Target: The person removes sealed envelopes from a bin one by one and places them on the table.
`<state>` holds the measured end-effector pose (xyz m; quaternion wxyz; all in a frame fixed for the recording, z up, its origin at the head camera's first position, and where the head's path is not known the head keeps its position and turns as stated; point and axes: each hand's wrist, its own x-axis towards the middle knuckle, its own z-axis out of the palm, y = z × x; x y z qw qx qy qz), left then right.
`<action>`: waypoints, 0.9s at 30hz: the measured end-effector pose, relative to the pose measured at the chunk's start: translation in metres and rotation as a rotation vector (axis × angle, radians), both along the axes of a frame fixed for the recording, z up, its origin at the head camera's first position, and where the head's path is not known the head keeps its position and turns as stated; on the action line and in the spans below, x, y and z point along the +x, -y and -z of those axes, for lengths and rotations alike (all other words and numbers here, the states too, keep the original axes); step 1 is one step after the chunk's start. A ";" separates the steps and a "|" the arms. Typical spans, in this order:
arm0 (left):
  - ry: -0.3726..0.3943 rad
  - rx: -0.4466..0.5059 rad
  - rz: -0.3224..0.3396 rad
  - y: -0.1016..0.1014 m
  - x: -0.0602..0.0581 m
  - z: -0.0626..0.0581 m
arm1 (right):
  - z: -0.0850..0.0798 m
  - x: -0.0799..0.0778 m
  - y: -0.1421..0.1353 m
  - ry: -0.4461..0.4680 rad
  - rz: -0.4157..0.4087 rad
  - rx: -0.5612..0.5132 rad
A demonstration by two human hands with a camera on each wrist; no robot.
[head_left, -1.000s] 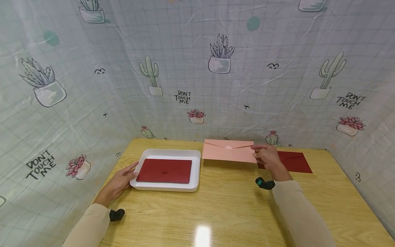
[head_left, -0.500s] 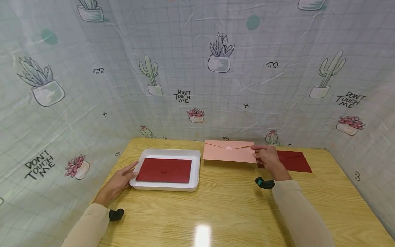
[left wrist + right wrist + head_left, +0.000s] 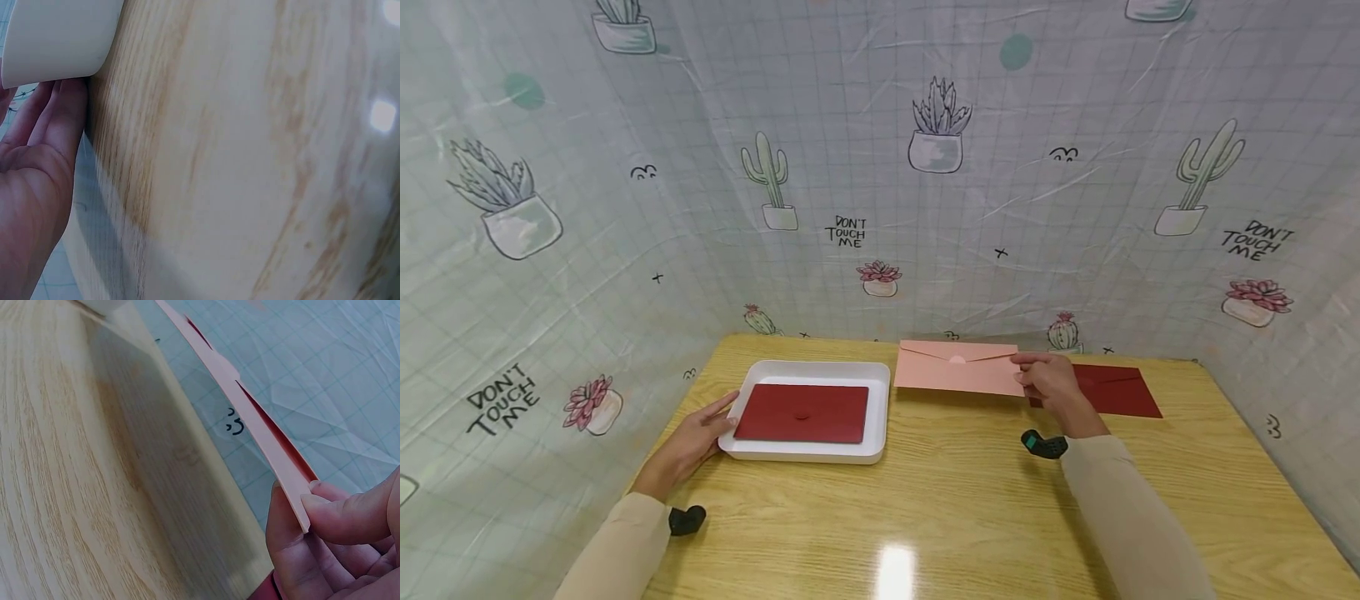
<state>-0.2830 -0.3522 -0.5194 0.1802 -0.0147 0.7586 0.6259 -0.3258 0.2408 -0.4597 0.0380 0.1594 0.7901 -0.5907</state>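
In the head view, my left hand (image 3: 694, 437) holds the left side of a shallow white tray (image 3: 805, 457), thumb near the rim. The left wrist view shows fingers (image 3: 59, 119) reaching behind and under the tray's corner (image 3: 59, 44). A dark red envelope (image 3: 801, 414) lies flap side up inside the tray. To the right, my right hand (image 3: 1054, 385) pinches the right end of a pink envelope (image 3: 958, 377) between thumb and fingers. That envelope hangs above the table, tilted, its flap slightly gaping in the right wrist view. Another dark red envelope (image 3: 1120, 392) lies partly hidden behind the right hand.
The wooden table (image 3: 865, 525) extends in front of both arms, with a light reflection near its front. A curtain printed with cacti (image 3: 955, 242) surrounds the back and sides. Black camera mounts (image 3: 1043, 444) sit at both wrists.
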 end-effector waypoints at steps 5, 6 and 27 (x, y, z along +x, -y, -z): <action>-0.007 0.001 -0.004 -0.002 -0.001 0.000 | 0.001 -0.001 0.000 -0.006 0.002 0.017; -0.007 0.002 -0.005 -0.003 -0.002 0.001 | 0.001 -0.001 0.000 -0.006 0.004 0.020; -0.002 0.017 -0.030 -0.002 0.000 0.002 | 0.010 -0.004 0.001 0.021 0.011 -0.007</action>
